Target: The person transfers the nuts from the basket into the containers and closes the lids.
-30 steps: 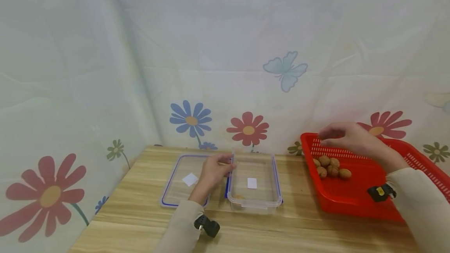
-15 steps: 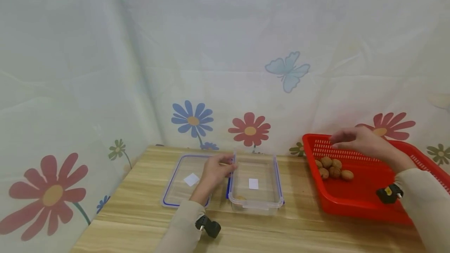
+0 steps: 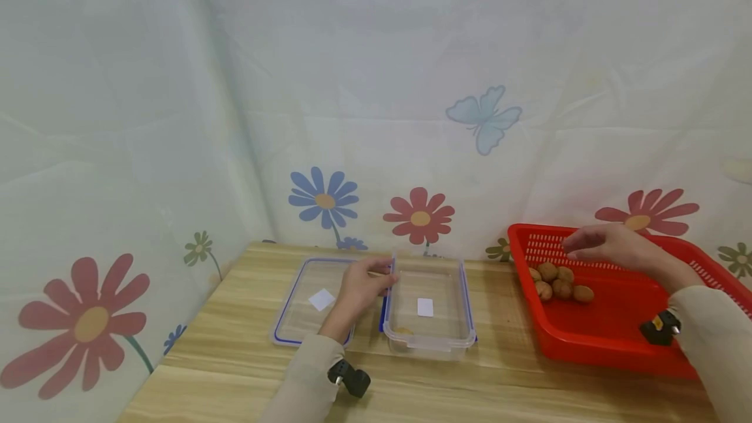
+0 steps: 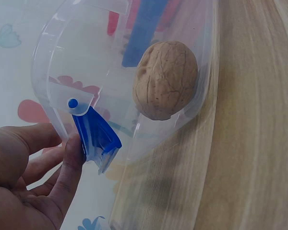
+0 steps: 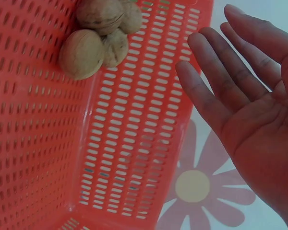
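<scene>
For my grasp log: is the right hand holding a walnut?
No, the right wrist view shows nothing in the right hand, and the walnuts lie apart from it in the basket.

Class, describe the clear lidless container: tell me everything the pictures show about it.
The clear plastic container is rectangular with rounded corners and stands upright and open on the wood-grain table, between a blue-edged lid and a red basket. Blue clips hang at its sides. One walnut lies inside, near the front left corner. A white rectangle shows at its base, whether inside or beneath is unclear. The left hand holds its left side.
</scene>
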The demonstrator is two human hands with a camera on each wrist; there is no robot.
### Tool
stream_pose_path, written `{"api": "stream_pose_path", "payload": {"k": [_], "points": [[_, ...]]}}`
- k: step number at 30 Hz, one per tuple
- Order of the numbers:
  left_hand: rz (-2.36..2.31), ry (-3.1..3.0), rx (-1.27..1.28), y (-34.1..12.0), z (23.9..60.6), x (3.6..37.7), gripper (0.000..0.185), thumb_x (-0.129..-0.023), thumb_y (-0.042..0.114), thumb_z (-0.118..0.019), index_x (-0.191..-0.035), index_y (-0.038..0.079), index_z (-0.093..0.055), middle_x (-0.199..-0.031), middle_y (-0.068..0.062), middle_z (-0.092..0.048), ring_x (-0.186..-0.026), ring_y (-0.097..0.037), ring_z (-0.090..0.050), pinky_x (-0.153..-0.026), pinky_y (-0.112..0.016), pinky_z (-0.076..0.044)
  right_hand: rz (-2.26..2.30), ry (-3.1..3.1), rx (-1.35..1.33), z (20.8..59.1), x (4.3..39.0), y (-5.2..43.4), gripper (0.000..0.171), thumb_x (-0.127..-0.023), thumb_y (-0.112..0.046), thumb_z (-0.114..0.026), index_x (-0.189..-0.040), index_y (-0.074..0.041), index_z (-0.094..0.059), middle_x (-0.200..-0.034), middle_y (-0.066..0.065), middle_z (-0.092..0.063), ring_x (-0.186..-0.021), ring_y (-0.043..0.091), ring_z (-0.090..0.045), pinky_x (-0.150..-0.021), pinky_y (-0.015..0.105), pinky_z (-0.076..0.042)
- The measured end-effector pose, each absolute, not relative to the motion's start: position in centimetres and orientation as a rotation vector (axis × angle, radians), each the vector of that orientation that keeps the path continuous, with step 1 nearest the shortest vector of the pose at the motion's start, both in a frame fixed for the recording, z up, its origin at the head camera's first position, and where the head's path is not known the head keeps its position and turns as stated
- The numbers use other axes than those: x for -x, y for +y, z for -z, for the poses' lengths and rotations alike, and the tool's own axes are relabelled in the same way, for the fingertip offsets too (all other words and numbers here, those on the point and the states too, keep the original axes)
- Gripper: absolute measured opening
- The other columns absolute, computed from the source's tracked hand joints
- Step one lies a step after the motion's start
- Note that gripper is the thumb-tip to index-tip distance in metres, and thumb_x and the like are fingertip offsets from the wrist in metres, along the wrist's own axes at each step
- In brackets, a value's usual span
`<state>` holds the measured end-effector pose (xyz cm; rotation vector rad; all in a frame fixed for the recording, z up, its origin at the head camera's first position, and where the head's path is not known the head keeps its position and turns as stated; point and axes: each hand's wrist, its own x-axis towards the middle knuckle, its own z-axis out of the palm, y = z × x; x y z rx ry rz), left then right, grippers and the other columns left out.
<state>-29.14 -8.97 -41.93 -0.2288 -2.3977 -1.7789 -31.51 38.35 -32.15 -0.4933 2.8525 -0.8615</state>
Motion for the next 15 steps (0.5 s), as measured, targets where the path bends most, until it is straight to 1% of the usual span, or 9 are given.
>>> {"api": "stream_pose_path", "payload": {"k": [6, 10, 15], "points": [[1.765, -2.408, 0.223, -8.9, 41.9, 29.2, 0.037, -0.093, -0.001, -0.079, -0.129, -0.007, -0.071, -0.106, -0.018, -0.074, -0.081, -0.022, -0.074, -0.070, -0.031, -0.066, 0.864, 2.810, 0.498, 32.8, 31.8, 39.0, 0.052, -0.096, -0.021, -0.081, -0.138, 0.007, -0.064, -0.128, 0.023, -0.071, -0.112, 0.036, -0.070, -0.095, 0.058, -0.061], [1.757, -2.416, 0.218, -8.9, 42.0, 29.2, 0.037, -0.094, 0.000, -0.079, -0.129, -0.007, -0.071, -0.106, -0.017, -0.074, -0.082, -0.022, -0.074, -0.070, -0.031, -0.066, 0.873, 2.773, 0.496, 33.1, 31.9, 39.4, 0.051, -0.097, -0.016, -0.079, -0.139, 0.009, -0.062, -0.129, 0.025, -0.070, -0.112, 0.038, -0.070, -0.095, 0.059, -0.061], [1.759, -2.413, 0.220, -8.9, 41.9, 29.1, 0.036, -0.094, 0.000, -0.079, -0.128, -0.006, -0.072, -0.106, -0.017, -0.073, -0.084, -0.023, -0.074, -0.070, -0.032, -0.066, 0.858, 2.742, 0.425, 33.6, 32.2, 40.1, 0.052, -0.096, -0.018, -0.080, -0.138, 0.008, -0.063, -0.129, 0.023, -0.070, -0.112, 0.036, -0.069, -0.096, 0.058, -0.060]]}}
